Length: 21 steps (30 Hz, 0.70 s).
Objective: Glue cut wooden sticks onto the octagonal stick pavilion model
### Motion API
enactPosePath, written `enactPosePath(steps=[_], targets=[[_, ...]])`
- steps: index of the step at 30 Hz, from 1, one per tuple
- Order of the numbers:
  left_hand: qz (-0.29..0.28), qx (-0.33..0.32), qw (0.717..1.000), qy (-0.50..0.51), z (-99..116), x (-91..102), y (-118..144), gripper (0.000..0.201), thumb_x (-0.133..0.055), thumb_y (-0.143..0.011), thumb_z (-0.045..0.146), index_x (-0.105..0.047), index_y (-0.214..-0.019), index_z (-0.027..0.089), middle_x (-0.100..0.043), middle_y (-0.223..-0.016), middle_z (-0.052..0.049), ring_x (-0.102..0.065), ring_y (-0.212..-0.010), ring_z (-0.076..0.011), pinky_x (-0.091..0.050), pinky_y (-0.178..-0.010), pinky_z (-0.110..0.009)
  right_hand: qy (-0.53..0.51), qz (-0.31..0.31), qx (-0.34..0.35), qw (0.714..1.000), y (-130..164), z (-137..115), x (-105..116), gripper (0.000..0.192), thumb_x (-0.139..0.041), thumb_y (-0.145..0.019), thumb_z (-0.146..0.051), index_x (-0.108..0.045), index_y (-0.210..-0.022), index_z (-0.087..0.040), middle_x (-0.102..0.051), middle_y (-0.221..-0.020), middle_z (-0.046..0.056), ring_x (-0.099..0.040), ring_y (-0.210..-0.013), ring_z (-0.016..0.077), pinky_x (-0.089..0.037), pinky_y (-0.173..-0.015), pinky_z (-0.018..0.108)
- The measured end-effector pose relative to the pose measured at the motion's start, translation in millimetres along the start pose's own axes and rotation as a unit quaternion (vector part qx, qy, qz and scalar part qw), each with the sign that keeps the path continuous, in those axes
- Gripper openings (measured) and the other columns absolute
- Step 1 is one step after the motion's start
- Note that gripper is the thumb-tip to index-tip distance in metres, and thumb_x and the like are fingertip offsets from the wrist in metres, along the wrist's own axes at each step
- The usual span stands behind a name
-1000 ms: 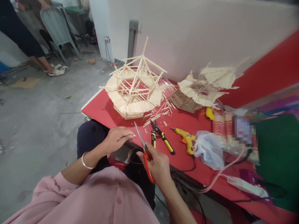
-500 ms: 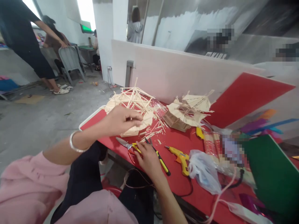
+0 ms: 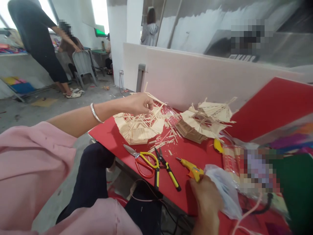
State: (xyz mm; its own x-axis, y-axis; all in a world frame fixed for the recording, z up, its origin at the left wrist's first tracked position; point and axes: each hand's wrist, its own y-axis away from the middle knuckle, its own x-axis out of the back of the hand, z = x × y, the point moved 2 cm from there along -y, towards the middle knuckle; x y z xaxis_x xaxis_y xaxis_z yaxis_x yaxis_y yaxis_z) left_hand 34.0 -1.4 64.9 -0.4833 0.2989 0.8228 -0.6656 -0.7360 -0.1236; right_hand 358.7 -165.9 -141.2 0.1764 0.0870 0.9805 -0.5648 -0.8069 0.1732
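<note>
pinching a thin stick at the top of the stick frame (image 3: 139,125) on the red desk (image 3: 110,138), the left hand (image 3: 139,102) steadies it while the right hand (image 3: 206,200) closes around the glue gun (image 3: 192,166), scissors (image 3: 143,160) lying aside

- A red counter (image 3: 111,138) runs from the frame's centre to the lower right.
- Two stick models rest on it: one (image 3: 139,125) centre-left, one (image 3: 204,122) to its right.
- Loose sticks (image 3: 166,140) lie scattered between them.
- Nearer the front edge lie scissors (image 3: 143,159), pliers (image 3: 166,168), a yellow glue gun (image 3: 189,165) and a plastic bag (image 3: 223,189).
</note>
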Motion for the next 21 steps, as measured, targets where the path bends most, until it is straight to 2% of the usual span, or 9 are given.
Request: enactPosePath(steps=[3,6,10,13,16,21], targets=[[-0.036,-0.002,0.998,-0.053,9.2,5.2,-1.3,0.010,-0.060,-0.073,0.017,-0.069,-0.074,0.015,-0.066,-0.065,-0.002,-0.052,-0.056,-0.0117,-0.034,-0.056,-0.028,-0.007,-0.059,-0.025,0.998,-5.2,-1.3,-1.1,0.058,-0.042,-0.084,-0.046,-0.063,-0.125,-0.010,-0.068,-0.116,0.026,-0.068,-0.104,0.0393,-0.052,-0.079,0.045],[-0.068,0.010,0.994,-0.081,16.5,8.8,-2.8,0.012,-0.059,-0.073,0.018,-0.070,-0.076,0.014,-0.069,-0.073,-0.005,-0.053,-0.063,-0.0121,-0.034,-0.060,-0.029,-0.021,-0.070,-0.012,0.997,-13.2,4.2,-7.3,0.059,-0.041,-0.084,-0.047,-0.064,-0.124,-0.011,-0.069,-0.113,0.026,-0.068,-0.103,0.0402,-0.051,-0.079,0.045],[-0.097,0.006,0.989,-0.113,17.3,8.9,-4.4,0.011,-0.058,-0.071,0.016,-0.069,-0.072,0.014,-0.068,-0.070,-0.005,-0.049,-0.060,-0.0113,-0.031,-0.060,-0.030,-0.113,-0.017,0.013,0.993,-20.1,14.9,-16.2,0.057,-0.040,-0.080,-0.048,-0.068,-0.113,-0.009,-0.072,-0.104,0.025,-0.067,-0.098,0.0391,-0.049,-0.079,0.043],[-0.097,-0.005,0.984,-0.146,16.6,7.1,-4.5,0.011,-0.056,-0.071,0.015,-0.067,-0.068,0.015,-0.064,-0.064,-0.004,-0.044,-0.057,-0.0106,-0.028,-0.059,-0.031,-0.240,0.044,0.024,0.970,-15.7,15.3,-13.6,0.059,-0.048,-0.073,-0.056,-0.067,-0.110,-0.013,-0.073,-0.101,0.017,-0.066,-0.092,0.0341,-0.049,-0.078,0.040],[-0.100,-0.001,0.978,-0.183,19.5,5.6,-4.3,0.012,-0.056,-0.069,0.014,-0.067,-0.067,0.015,-0.062,-0.062,-0.003,-0.042,-0.056,-0.0105,-0.025,-0.059,-0.032,-0.326,0.071,0.024,0.942,-6.0,5.0,-3.8,0.062,-0.055,-0.064,-0.061,-0.066,-0.105,-0.016,-0.072,-0.098,0.012,-0.064,-0.089,0.0311,-0.048,-0.078,0.040],[-0.119,-0.005,0.969,-0.218,26.9,5.0,-4.4,0.013,-0.055,-0.069,0.012,-0.067,-0.063,0.014,-0.059,-0.058,-0.003,-0.038,-0.054,-0.0105,-0.023,-0.059,-0.033,-0.405,0.093,0.042,0.909,5.4,-21.2,9.1,0.063,-0.062,-0.059,-0.061,-0.065,-0.103,-0.015,-0.072,-0.089,0.009,-0.065,-0.081,0.0280,-0.048,-0.072,0.037]])
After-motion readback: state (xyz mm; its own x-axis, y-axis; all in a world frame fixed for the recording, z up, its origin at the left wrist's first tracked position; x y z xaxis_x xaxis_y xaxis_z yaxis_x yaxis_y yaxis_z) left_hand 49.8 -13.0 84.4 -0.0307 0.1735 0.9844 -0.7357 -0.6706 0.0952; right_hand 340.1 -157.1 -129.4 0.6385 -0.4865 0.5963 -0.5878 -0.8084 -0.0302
